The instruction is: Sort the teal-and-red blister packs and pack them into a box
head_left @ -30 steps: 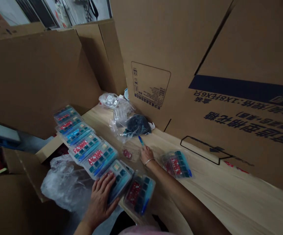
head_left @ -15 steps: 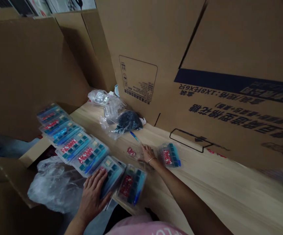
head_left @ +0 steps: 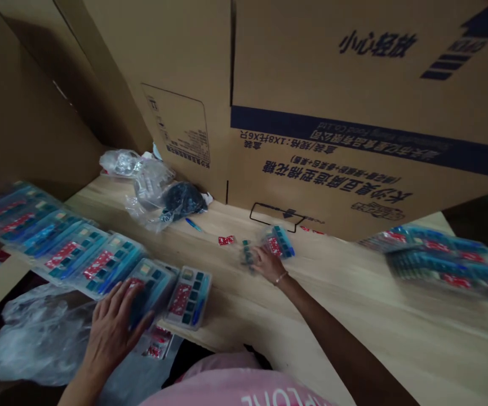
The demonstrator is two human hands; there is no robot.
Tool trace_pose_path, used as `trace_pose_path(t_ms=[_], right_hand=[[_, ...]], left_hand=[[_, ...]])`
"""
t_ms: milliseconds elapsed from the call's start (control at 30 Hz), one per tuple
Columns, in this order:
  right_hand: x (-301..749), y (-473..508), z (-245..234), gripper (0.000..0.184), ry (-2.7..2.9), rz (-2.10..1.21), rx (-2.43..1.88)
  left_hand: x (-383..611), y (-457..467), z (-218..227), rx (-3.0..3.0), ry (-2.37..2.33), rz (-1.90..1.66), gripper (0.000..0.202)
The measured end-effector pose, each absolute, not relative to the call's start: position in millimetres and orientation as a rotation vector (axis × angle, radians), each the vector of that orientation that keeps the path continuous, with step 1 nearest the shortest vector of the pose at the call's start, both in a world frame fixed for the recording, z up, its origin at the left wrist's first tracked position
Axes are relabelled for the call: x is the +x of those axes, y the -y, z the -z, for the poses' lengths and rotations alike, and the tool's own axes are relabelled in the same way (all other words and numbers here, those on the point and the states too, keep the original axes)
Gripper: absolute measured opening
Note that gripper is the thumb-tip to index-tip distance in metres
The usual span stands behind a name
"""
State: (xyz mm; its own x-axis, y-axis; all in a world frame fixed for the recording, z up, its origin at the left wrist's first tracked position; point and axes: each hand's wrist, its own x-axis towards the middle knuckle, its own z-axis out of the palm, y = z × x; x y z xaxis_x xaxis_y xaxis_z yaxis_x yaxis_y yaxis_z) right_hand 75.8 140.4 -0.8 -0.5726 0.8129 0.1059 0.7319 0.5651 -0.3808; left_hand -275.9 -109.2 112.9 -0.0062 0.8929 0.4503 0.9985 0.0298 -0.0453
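Observation:
My left hand (head_left: 115, 316) lies with outstretched fingers over a clear plastic case (head_left: 153, 282) at the table's near edge, its thumb along the near side. Teal squares and a blue pen show inside the case. My right hand (head_left: 269, 264) has its fingers bent together on a small strip of dark teal squares (head_left: 247, 252), smeared by motion. Just behind that hand sits another case (head_left: 278, 242) with a red dotted piece and teal squares. A loose red dotted piece (head_left: 226, 240) and a blue pen (head_left: 193, 225) lie on the wood.
Filled cases (head_left: 104, 262) overlap in a row to the left; a single case (head_left: 188, 298) stands nearer me. More cases are stacked (head_left: 442, 254) at right. Plastic bags (head_left: 153, 186) lie at the back before a large carton (head_left: 332, 169). Clear plastic (head_left: 41, 338) hangs at lower left.
The view has swung right, bringing the right-hand stack in. My right hand now has the dark teal strip at its fingertips, right of the loose red piece. My left hand remains on its case.

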Motion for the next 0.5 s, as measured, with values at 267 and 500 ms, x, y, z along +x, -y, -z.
trace_pose_path(t_ms=[267, 500], right_hand=[[132, -11, 56, 0.017, 2.504, 0.067, -0.916], [149, 15, 77, 0.025, 2.533, -0.074, -1.029]], left_hand=[[-133, 42, -86, -2.585, 1.866, 0.302, 0.032], [-95, -125, -53, -2.431, 2.441, -0.282, 0.043]])
